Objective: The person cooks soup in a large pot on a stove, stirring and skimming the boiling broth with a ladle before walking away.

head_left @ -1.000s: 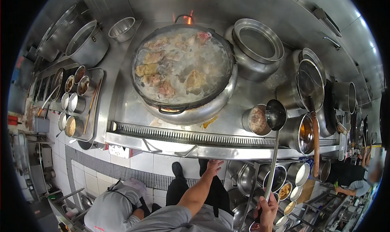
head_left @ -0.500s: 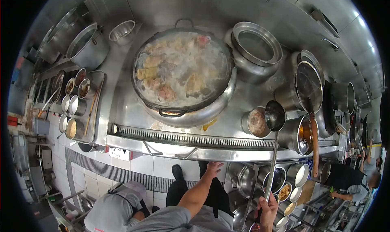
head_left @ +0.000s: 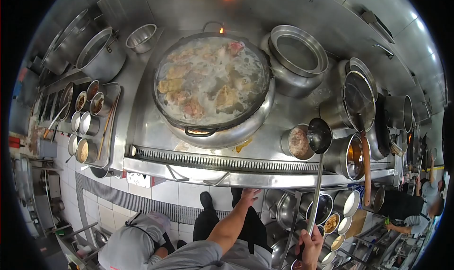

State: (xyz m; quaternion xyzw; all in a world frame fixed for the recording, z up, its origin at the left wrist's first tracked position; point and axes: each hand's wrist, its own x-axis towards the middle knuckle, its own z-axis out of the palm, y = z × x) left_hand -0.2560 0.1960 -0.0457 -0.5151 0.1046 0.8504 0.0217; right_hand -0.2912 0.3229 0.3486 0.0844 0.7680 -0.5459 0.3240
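Note:
My right hand (head_left: 310, 245) is closed round the long handle of a ladle (head_left: 318, 175). The ladle's dark bowl hangs beside a small metal pot (head_left: 298, 142) of pale, reddish-brown contents. My left hand (head_left: 248, 195) is held low in front of the stove's front edge, fingers apart, with nothing in it. A large wok (head_left: 159, 107) sits on the stove, with pieces of meat (head_left: 191, 107) in cloudy, steaming liquid. A small flame (head_left: 221, 30) shows at its back rim.
Stockpots (head_left: 101, 57) stand left, and a wide-rimmed pot (head_left: 295, 76) behind right. A tray (head_left: 113, 123) holds several seasoning cups. A strainer (head_left: 358, 100) and a pot of dark liquid (head_left: 354, 159) are at right. A co-worker (head_left: 130, 246) bends close on my left; others work far right.
A flame has appeared behind the wok, with an orange glow on the wall. Steam over the wok has thinned. My hands and the ladle have hardly moved.

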